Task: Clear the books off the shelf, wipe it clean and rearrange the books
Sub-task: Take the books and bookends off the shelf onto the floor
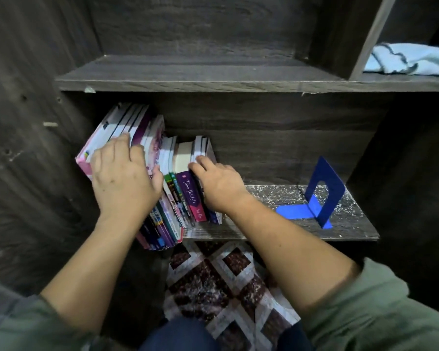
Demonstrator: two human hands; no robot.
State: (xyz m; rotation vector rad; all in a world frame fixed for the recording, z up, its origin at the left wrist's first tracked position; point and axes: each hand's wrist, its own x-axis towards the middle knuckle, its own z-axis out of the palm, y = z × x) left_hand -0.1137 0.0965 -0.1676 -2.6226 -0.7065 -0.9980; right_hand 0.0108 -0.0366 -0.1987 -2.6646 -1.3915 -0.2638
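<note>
Clearing step: left hand (124, 178) and right hand (218, 184) each close their grip on colourful paperback books (185, 196) on the dusty dark-wood shelf (276, 196). Next, lift them out together.

Blue bookend (325, 188) upright at far right, flat foot pointing left, white specks scattered around it. Below: floor covering (213, 287) patterned in maroon squares and pale bands. Small pale peg (50, 124) on left panel.

Both bare forearms reach forward, side by side. The left hand (124, 181) lies palm-down, fingers curled over the tops of the books (188, 196). The right hand (219, 184) hooks its fingers round the row's right end.
</note>
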